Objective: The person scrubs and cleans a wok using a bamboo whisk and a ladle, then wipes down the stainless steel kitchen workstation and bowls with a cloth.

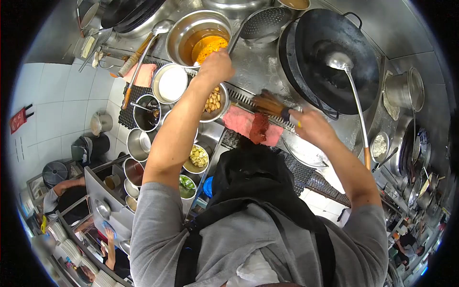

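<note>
My left hand (217,67) is closed at the near rim of a metal pot (176,36) holding orange liquid; what its fingers grip is hidden. Beside it ends the handle of a perforated skimmer (267,23). My right hand (313,128) grips a wooden brush (269,104), blurred by motion, over the metal counter edge. Below the brush lie pink cloths (239,119) with a dark red scourer (258,128) on them. To the right, a ladle (340,60) rests in a black wok (315,36), its long handle reaching toward my right forearm.
Bowls of white powder (173,85), brown pieces (213,100), yellow cubes (196,159) and green vegetables (186,186) stand by my left arm. A second ladle (140,71) lies at the left. Other people (111,248) are at the lower left and far right.
</note>
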